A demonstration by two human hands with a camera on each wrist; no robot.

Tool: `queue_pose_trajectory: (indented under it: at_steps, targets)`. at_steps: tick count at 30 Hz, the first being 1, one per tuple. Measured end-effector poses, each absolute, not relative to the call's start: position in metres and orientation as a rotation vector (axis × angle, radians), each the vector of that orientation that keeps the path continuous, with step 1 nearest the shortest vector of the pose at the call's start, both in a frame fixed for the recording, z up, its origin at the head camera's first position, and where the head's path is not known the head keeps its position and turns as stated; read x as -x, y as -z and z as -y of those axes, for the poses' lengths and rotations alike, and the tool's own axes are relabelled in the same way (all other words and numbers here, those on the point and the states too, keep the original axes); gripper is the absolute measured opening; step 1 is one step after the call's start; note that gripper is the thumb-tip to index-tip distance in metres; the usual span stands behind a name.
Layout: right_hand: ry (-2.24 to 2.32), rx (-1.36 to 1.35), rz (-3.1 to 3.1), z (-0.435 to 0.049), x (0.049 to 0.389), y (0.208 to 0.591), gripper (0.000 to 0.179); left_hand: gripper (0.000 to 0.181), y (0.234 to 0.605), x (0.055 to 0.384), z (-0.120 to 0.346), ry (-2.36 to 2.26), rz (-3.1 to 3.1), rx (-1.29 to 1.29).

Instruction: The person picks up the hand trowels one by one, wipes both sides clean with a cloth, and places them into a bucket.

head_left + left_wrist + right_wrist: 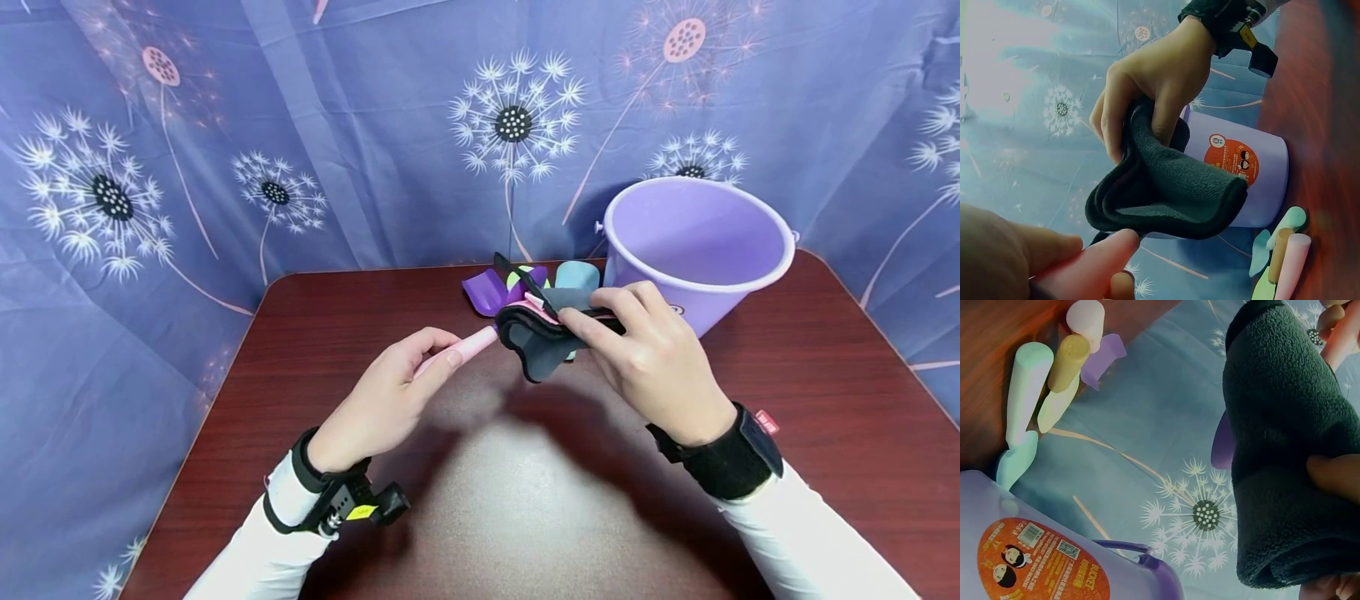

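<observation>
My left grip (386, 387) curled round pink handle (468, 343), which points to two o'clock. My right grip (645, 358) pinching dark grey cloth (536, 348), black-edged, folded, held above counter (337, 325) at twelve o'clock from me. Handle's far end runs up to cloth's edge; purple piece (1222, 447) shows past cloth in right wrist view, rest hidden. Beyond cloth, also twelve o'clock: purple scoop (486, 292), lime-green tool (1057, 411), teal tool (577, 275). At one o'clock: purple bucket (697, 233). Behind counter: dandelion-print curtain (390, 125).
</observation>
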State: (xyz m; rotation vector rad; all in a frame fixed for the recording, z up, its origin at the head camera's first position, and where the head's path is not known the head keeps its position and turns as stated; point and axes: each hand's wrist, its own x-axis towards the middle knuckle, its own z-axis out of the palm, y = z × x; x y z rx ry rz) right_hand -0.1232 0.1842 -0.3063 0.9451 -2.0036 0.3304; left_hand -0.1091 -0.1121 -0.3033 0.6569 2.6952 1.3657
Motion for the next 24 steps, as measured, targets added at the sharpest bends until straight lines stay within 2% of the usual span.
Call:
queue_pose_trajectory:
  at_steps: [24]
  targets:
    - [-0.425,-0.677,2.115,-0.202,0.134,0.317,0.035,0.022,0.303,0.107,0.111,-1.348,-2.698,-0.747]
